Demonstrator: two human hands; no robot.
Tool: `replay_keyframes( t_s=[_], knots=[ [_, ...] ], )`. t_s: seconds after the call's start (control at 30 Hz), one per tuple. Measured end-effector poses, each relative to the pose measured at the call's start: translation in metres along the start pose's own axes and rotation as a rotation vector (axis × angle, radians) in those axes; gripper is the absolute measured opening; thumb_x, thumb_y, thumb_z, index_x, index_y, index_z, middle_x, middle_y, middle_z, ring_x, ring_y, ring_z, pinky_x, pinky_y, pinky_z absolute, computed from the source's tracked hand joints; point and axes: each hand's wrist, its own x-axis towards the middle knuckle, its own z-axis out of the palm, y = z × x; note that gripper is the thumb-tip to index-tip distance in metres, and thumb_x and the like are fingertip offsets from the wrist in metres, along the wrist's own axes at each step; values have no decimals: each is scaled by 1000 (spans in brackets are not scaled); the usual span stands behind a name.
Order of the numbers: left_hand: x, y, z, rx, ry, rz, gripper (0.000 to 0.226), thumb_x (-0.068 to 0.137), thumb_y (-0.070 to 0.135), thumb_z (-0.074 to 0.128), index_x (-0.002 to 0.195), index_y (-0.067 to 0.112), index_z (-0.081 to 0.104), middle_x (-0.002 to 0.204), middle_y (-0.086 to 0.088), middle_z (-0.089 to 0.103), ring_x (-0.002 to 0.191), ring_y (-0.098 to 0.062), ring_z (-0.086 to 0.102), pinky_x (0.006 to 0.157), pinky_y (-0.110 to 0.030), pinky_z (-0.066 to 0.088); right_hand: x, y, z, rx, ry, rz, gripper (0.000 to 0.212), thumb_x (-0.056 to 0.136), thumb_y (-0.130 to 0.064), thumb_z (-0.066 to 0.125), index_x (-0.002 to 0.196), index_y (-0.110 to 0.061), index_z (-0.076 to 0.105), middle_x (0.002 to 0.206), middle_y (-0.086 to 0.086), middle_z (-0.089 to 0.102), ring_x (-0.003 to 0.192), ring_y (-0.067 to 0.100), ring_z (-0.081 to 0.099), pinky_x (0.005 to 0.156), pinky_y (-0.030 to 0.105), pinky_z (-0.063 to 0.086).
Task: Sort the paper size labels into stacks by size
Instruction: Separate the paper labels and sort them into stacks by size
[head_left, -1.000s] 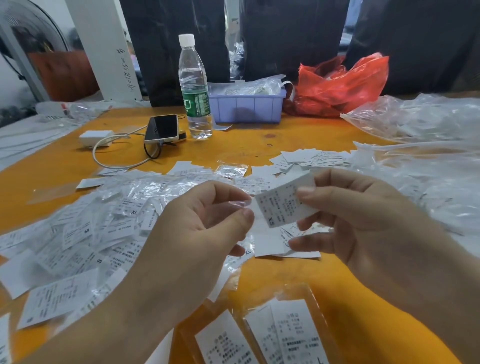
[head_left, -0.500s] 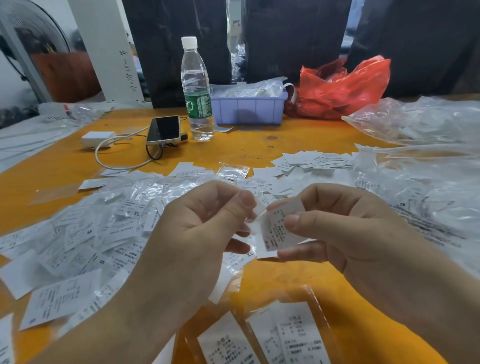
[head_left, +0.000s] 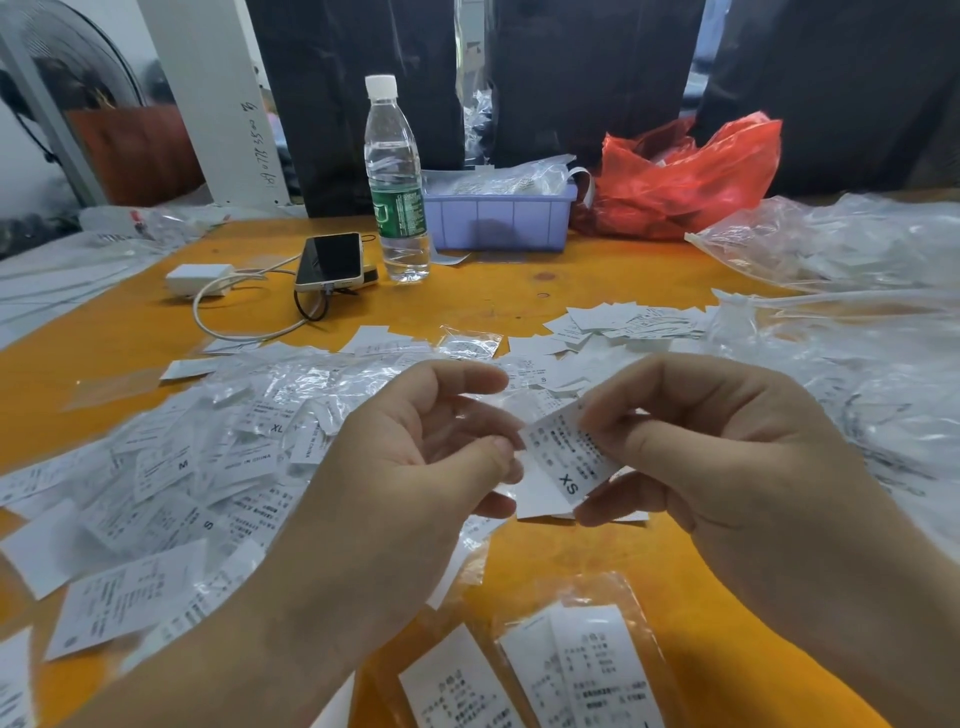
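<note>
A water bottle (head_left: 395, 182), phone (head_left: 331, 260), white charger (head_left: 200, 273), lilac bin (head_left: 501, 218) and red bag (head_left: 685, 176) stand on the orange table (head_left: 519, 291).

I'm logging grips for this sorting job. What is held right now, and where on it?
The right hand pinches a paper label marked XS at its right edge. The left hand touches its left edge; firm grip unclear.

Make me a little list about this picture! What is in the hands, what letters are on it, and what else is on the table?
held thing: paper label, pinched by the right hand
left hand: left hand beside the label's left edge; whether it touches is unclear
letters on label: XS
table: orange table
loose pile: labels and clear bags on the left
far side: water bottle, phone, purple bin, red bag
</note>
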Motion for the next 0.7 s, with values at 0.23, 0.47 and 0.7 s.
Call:
replay_keyframes(
  t_s=[0.23, 0.47, 0.7],
  knots=[
    [-2, 2, 2, -44, 39, 4, 27, 65, 22, 75, 90, 31, 71, 73, 1, 71, 66, -13, 69, 56, -22, 55, -1, 2, -6, -155, 158, -90, 24, 65, -17, 71, 86, -29, 72, 83, 1, 75, 64, 26, 72, 58, 33, 60],
    [-3, 4, 7, -26, 5, 11, 31, 66, 19, 72, 96, 22, 67, 69, 4, 69, 65, -9, 68, 55, -21, 55, -3, 4, -3, -182, 163, -139, 33, 64, -19, 76, 93, -32, 68, 85, -4, 75, 64, 25, 72, 61, 36, 60],
    [-3, 5, 7, -14, 11, -5, 22, 65, 26, 73, 87, 22, 71, 78, 3, 75, 62, -9, 65, 55, -22, 55, -3, 7, 3, -171, 125, -112, 35, 63, -19, 75, 92, -36, 68, 83, 0, 75, 62, 26, 72, 62, 38, 59]
  ],
)
